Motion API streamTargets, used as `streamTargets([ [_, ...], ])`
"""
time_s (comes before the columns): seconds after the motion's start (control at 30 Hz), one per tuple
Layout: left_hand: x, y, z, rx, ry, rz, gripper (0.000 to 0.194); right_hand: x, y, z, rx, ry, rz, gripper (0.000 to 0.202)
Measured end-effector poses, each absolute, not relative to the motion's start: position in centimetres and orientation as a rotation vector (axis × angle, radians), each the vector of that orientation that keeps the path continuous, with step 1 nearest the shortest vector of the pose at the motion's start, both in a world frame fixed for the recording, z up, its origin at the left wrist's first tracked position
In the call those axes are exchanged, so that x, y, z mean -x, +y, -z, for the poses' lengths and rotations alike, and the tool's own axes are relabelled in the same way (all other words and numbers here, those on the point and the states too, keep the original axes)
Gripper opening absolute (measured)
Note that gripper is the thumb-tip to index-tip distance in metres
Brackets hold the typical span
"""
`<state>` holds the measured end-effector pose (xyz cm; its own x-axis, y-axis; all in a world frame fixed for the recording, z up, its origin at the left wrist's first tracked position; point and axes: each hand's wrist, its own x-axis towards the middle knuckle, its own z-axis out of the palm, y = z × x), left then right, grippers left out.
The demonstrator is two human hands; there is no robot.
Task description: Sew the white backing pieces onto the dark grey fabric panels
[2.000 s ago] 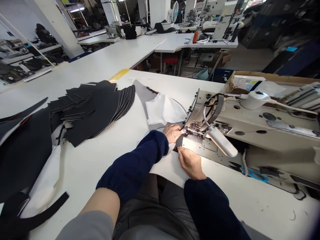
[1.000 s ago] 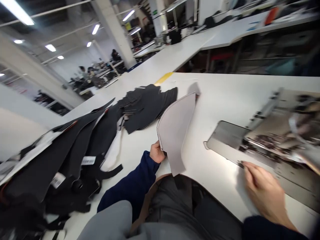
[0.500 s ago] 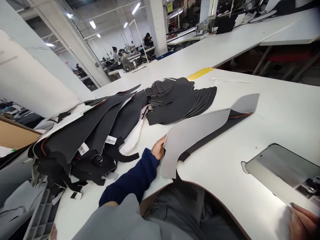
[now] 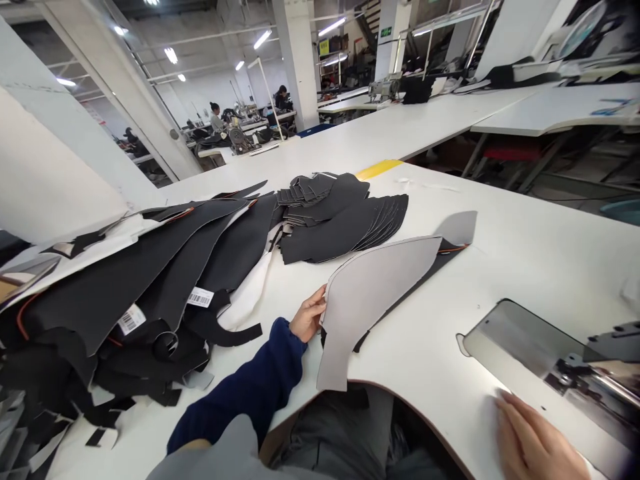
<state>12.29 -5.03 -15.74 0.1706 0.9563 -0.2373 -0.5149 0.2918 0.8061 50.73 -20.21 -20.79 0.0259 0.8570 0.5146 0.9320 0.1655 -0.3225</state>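
Note:
My left hand (image 4: 309,315) is closed on the left edge of a curved fabric panel (image 4: 383,280), grey side up, black underneath, with orange edging near its far tip. Its fingertips are partly hidden at the panel's edge. My right hand (image 4: 537,437) lies flat on the table with fingers stretched out, beside the metal bed plate (image 4: 515,333) of a sewing machine (image 4: 595,380), and holds nothing. Beyond the panel is a fanned stack of black cut pieces (image 4: 345,220). Long black panels (image 4: 140,273) with white barcode labels are heaped on the left.
The white table (image 4: 425,360) has a curved cut-out at my lap. Yellow tape (image 4: 379,169) marks its far edge. A long white table (image 4: 360,140) runs behind it, with a sewing machine (image 4: 385,89) at the back. Other people sit far off at machines. A pillar stands at left.
My view has swung to the right. My right hand has come further into view beside the bed plate. The panel stays in my left hand, and its grey face now covers more of the black layer.

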Motion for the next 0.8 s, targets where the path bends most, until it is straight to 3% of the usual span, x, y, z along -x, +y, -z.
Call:
streamTargets([
  [0.3,-13.6,-6.6,13.1,-0.835,0.754,-1.133,0.062,-44.6,-19.4,18.2,1.530,-1.860,0.114,0.029],
  [0.4,-14.9,-7.5,11.5,-1.056,0.656,-1.093,0.059,-41.7,-20.0,15.3,1.504,-1.725,-0.168,0.027],
  [0.57,-20.3,-9.6,6.8,-1.832,0.541,-0.793,0.037,-37.4,-21.4,9.8,1.307,-1.368,-0.892,0.034],
  [0.8,-27.8,-11.1,6.3,-2.122,0.176,-0.487,0.039,-38.4,-23.7,10.1,1.221,-0.620,-1.207,0.036],
])
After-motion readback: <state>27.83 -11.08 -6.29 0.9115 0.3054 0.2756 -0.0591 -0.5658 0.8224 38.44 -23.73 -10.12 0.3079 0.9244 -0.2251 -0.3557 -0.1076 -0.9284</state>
